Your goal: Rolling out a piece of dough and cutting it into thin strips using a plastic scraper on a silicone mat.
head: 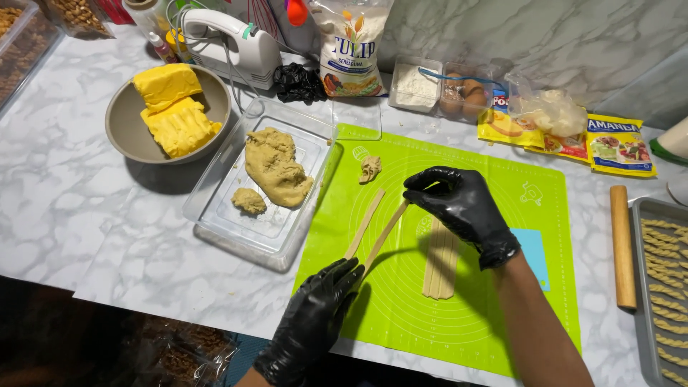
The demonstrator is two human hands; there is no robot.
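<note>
Dough strip (pixel 385 234) pinched between both gloved hands: left (pixel 315 324), right (pixel 459 204), well apart.

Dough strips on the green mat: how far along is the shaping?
Done: twisted pieces line the tray at right. In hand: the right hand and left hand hold one dough strip by its ends. Left: the cut strips on the green mat and the dough lump in the clear container.

Dough strips (pixel 438 269) lie on the mat (pixel 502 186), with the dough tray (pixel 215 208) to its left and the rolling pin (pixel 622 247) to its right.
</note>
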